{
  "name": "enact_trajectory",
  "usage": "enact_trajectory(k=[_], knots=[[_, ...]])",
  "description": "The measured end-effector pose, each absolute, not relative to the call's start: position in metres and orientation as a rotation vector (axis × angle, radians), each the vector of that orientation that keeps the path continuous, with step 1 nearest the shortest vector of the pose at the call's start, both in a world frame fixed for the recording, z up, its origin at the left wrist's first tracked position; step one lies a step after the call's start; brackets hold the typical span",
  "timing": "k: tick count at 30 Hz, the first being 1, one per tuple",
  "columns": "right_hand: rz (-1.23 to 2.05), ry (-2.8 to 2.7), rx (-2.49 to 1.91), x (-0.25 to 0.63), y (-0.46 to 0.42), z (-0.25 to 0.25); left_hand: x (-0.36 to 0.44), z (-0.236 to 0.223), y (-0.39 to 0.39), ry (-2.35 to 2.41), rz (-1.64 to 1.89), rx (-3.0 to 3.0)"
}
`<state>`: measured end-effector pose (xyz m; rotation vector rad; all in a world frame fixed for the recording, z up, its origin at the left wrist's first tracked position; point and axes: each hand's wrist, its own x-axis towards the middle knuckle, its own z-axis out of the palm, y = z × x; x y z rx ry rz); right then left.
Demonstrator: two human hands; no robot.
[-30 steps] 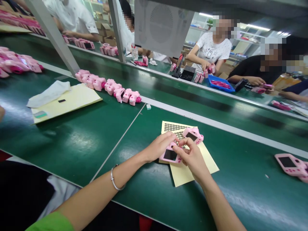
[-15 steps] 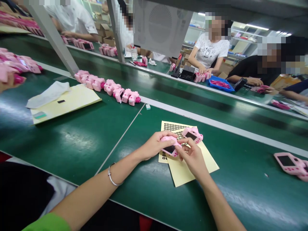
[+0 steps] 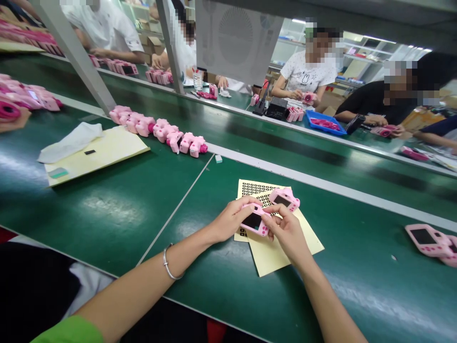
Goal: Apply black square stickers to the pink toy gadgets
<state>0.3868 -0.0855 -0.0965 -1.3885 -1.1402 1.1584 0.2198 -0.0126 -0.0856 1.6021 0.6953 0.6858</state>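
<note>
The left hand (image 3: 231, 220) and right hand (image 3: 285, 229) both grasp a pink camera (image 3: 254, 224), screen (image 3: 251, 220) facing up (pink buttons (image 3: 264, 230) at right), long axis slanting rightward and nearer.

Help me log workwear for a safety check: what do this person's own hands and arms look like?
Both the left hand and right hand are ungloved. A thin, silver-coloured bangle circles the left wrist area; a bright green sleeve shows higher up. The visible right forearm has no sleeve or bangle.
</note>
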Motion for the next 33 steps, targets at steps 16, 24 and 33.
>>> enact_trajectory(k=[16, 24, 33], knots=[[1.237, -1.196, -1.353, 0.3893, -0.0894, -0.0956, 0.2185, -0.0820, -0.0101, 0.605, 0.567, 1.299], [1.261, -1.180, -1.336, 0.3934, -0.0892, -0.0930, 0.2188, -0.0804, -0.0130, 0.625, 0.580, 1.418], [1.273, -1.099, -1.360, 0.3929, -0.0887, -0.0914, 0.2223, -0.0811, -0.0135, 0.640, 0.543, 1.337]])
